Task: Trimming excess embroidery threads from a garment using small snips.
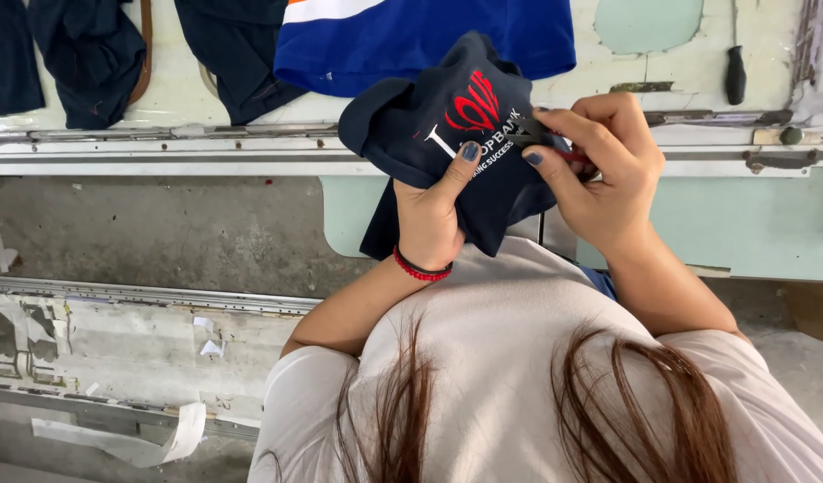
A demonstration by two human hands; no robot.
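Note:
A dark navy garment (429, 125) with a red and white embroidered emblem is held up in front of my chest. My left hand (432, 210), with a red bead bracelet at the wrist, grips the cloth from below, thumb pressed beside the emblem. My right hand (599, 165) pinches a small dark tool with a red handle (554, 148) against the right edge of the emblem. The tool is mostly hidden by my fingers.
A blue garment with white and orange stripes (429, 36) lies on the pale worktable (742, 224), with more dark garments (89, 54) at the far left. A dark-handled tool (736, 76) lies at the far right. A metal rail (161, 139) runs along the table edge; concrete floor lies below.

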